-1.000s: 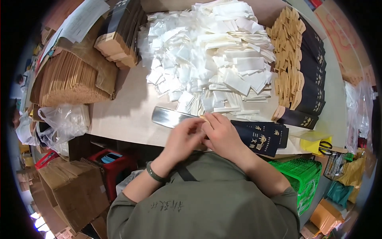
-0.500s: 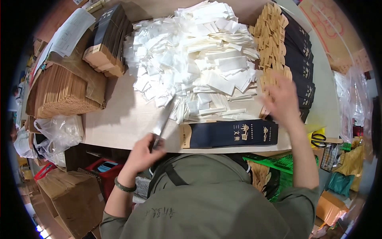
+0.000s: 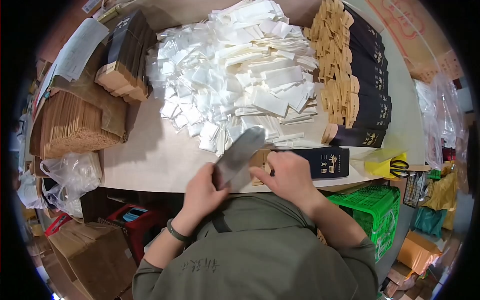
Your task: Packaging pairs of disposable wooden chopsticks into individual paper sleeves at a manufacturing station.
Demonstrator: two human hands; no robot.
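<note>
My left hand (image 3: 204, 189) is closed around the lower end of a flat, shiny grey strip with a rounded tip (image 3: 243, 151); its material is unclear. A long dark-blue paper bag (image 3: 327, 162) with a kraft-brown end lies along the near table edge. Over that brown end, my right hand (image 3: 286, 175) has its fingers bent and thumb pinching at the bag, partly covering it. The strip's tip reaches up beside the bag, toward a heap of small white packets (image 3: 270, 75) in the middle of the table.
Overlapping dark-and-brown paper bags (image 3: 367, 80) line the right side. Bundled bags (image 3: 125, 60) and a brown paper stack (image 3: 80, 120) stand left, above a clear plastic bag (image 3: 72, 172). Scissors (image 3: 399, 167) sit at the right edge, above a green crate (image 3: 372, 212).
My right hand has come from the bags at the right down to the brown end of the near bag. My left hand has moved right, bringing the grey strip with it.
</note>
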